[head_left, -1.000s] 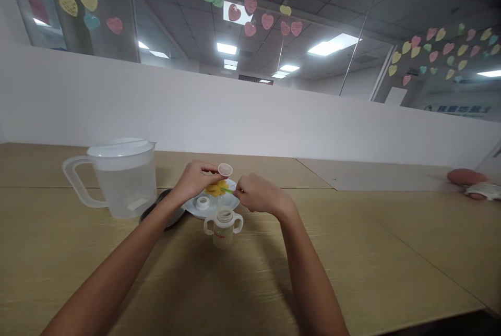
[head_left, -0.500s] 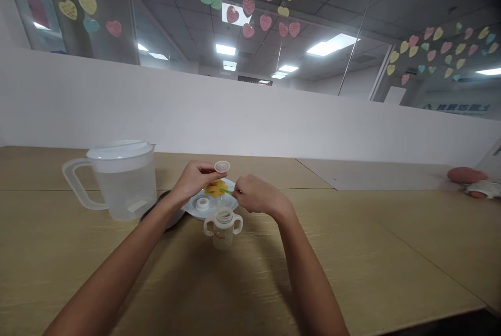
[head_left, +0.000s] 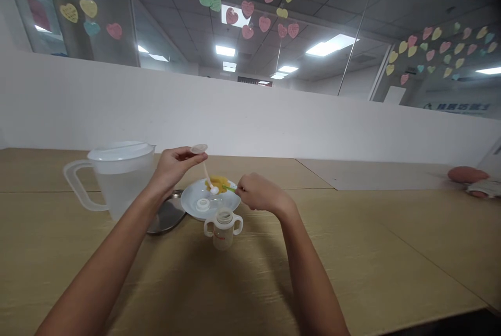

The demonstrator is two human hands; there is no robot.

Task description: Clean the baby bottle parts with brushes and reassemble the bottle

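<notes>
My left hand (head_left: 176, 165) pinches the rim of a clear bottle nipple (head_left: 199, 148), raised above the bowl. A thin straw with a white weighted end (head_left: 213, 189) hangs down from it. In my closed right hand (head_left: 256, 191) is the green handle of a yellow sponge brush (head_left: 217, 183); the brush head is over the far side of the white bowl (head_left: 190, 210), just behind the straw's end. A white bottle ring (head_left: 203, 204) lies in the bowl. In front of it stands an uncapped baby bottle (head_left: 223, 235) with two handles, upright on the table.
A lidded clear pitcher (head_left: 125, 179) stands to the left, partly behind my left forearm. Between it and the bowl lies a round metal tray (head_left: 169, 216). A white wall (head_left: 250, 117) rises behind the table. A reddish-brown object (head_left: 467, 174) and a whitish cloth-like item lie far right.
My left hand has moved left and slightly up with the nipple, and the hanging straw now shows. The brush head has dropped slightly toward the bowl. The bottle has stayed put.
</notes>
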